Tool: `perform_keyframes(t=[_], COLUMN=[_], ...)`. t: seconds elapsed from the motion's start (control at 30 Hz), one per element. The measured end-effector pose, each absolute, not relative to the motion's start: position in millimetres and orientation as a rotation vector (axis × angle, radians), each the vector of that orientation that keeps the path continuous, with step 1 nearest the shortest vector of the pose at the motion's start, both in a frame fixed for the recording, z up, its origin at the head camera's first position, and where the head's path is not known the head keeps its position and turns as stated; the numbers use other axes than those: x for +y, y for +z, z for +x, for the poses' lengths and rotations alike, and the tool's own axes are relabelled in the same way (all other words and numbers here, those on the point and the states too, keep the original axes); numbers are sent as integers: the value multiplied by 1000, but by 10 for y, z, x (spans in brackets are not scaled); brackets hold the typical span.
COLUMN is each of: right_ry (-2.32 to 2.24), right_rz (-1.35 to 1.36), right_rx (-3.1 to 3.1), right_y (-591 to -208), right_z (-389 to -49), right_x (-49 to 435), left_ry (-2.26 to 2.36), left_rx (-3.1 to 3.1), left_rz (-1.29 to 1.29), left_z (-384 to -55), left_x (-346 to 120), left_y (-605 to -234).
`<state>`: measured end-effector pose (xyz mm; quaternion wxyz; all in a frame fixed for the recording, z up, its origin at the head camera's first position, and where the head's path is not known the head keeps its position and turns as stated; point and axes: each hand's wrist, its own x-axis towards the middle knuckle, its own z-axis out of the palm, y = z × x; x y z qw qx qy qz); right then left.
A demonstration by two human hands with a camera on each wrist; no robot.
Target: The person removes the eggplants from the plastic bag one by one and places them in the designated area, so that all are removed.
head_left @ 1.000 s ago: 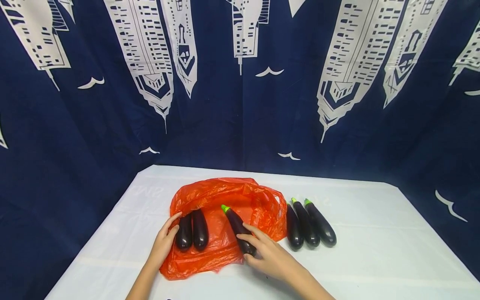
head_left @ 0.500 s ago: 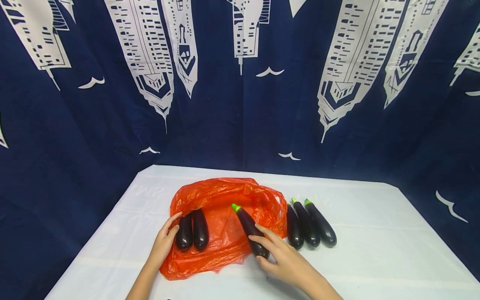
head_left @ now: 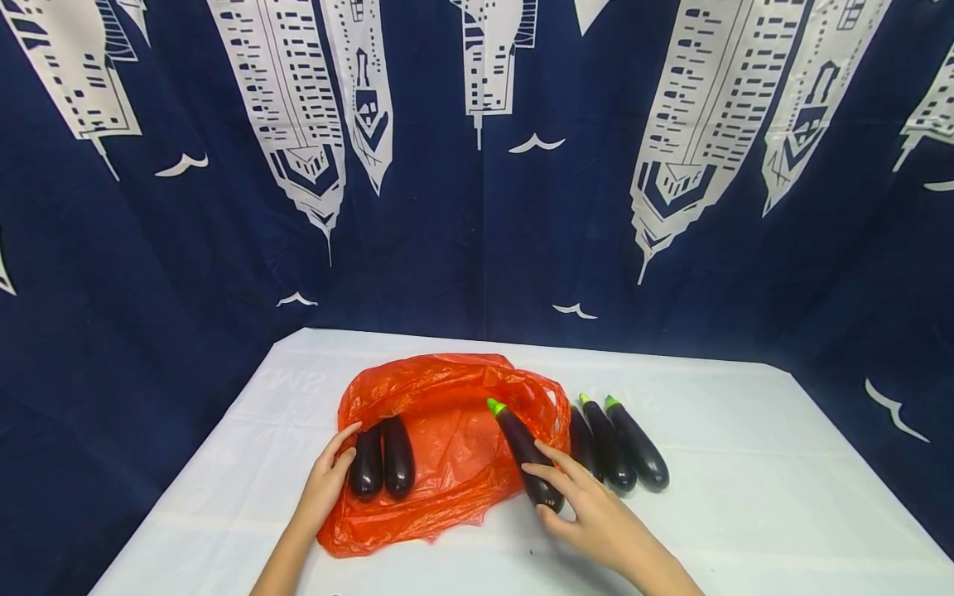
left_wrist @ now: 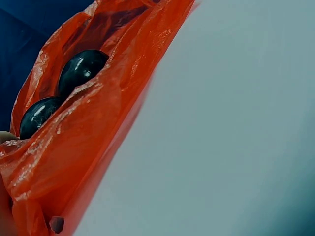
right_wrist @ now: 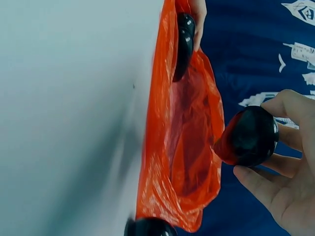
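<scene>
My right hand point(head_left: 596, 517) grips a dark eggplant point(head_left: 519, 440) with a bright green stem end, thumb on one side and fingers on the other. It is tilted over the right part of an open red plastic bag point(head_left: 455, 451). The right wrist view shows the rounded end of this held eggplant point(right_wrist: 251, 136) and the bag beyond. At the bag's left edge, my left hand point(head_left: 324, 484) holds the film between thumb and fingers. Beside those fingers, two eggplants point(head_left: 398, 459) lie side by side in the bag, their upper ends hidden by its rim.
Three more eggplants point(head_left: 643, 447) lie in a row on the white table point(head_left: 760, 480), just right of the bag. The leftmost is partly hidden behind my right hand. Behind the table hangs a dark blue curtain point(head_left: 477, 248) with white building prints.
My right hand has moved to the right with the held eggplant, from over the bag's middle toward its right side. My left hand and the other eggplants have stayed in place.
</scene>
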<state>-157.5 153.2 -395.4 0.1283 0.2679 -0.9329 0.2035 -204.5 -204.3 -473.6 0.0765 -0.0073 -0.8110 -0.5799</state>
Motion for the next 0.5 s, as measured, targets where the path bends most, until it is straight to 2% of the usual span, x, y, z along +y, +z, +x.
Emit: perform_keyframes(t=[0.5], right_ry=[615], right_rz=[619], right_rx=[-2680], right_y=[-3901], right_z=[-1647], right_x=[1916], left_ry=[-1719], left_rx=[-2428], left_rz=[-26], left_z=[-2043], left_x=[-2039], left_y=[-4734])
